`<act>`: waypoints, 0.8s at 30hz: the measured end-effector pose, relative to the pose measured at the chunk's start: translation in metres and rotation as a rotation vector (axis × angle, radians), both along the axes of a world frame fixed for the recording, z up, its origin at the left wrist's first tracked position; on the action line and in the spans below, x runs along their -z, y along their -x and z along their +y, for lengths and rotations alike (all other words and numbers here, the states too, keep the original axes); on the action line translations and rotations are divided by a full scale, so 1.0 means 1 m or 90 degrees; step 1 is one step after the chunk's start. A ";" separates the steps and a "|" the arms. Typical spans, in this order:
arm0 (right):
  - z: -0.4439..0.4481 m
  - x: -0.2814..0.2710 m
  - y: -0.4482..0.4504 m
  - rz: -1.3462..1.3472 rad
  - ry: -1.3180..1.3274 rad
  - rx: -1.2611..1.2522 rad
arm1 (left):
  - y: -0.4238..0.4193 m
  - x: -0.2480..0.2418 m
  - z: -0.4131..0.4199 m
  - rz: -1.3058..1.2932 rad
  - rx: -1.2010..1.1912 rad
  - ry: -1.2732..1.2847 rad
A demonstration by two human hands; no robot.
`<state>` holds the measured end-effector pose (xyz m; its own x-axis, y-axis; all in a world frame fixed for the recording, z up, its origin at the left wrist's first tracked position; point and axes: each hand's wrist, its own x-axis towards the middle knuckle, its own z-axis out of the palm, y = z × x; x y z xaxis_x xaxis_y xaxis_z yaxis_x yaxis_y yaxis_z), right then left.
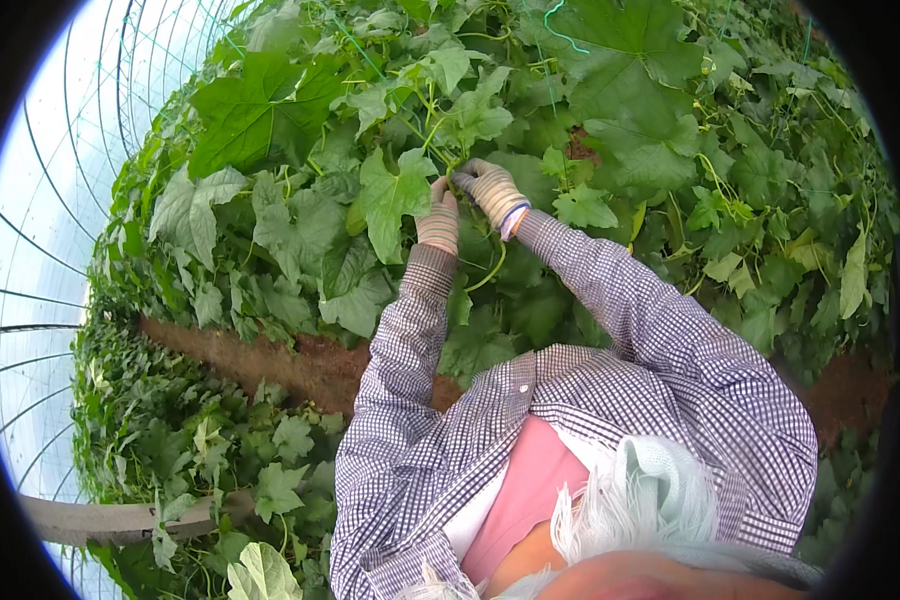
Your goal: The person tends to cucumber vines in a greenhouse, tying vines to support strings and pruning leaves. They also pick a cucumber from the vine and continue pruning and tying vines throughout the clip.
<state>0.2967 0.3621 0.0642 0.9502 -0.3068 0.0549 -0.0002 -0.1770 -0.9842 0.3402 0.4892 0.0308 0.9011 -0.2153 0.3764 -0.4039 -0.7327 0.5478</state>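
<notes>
Both hands, in striped knitted gloves with grey fingertips, meet at a green vine stem (433, 147) near the upper middle. My left hand (439, 217) comes from below, partly behind a lobed leaf (394, 196), with its fingertips at the stem. From the right, my right hand (490, 191) has its fingers curled at the same stem. Leaves and the gloves hide the exact contact, so I cannot tell how firmly either hand grips. A bare curved stem (491, 274) hangs just beneath the hands.
Dense climbing vines fill the view ahead, with green twine (550, 82) among them. A brown soil path (270, 365) runs between the plant rows. At lower left a pale curved post (120, 521) crosses the foliage. Thin hoops (34, 298) carry the translucent greenhouse cover at left.
</notes>
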 end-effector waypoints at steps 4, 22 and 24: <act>0.000 0.003 0.018 0.023 0.113 -0.026 | -0.032 0.022 -0.003 0.138 0.353 0.789; -0.001 -0.046 0.034 -0.026 -0.142 -0.187 | -0.032 0.076 0.012 0.039 0.316 0.645; -0.025 -0.015 0.031 -0.041 -0.212 -0.184 | -0.007 0.045 -0.012 0.364 0.413 0.889</act>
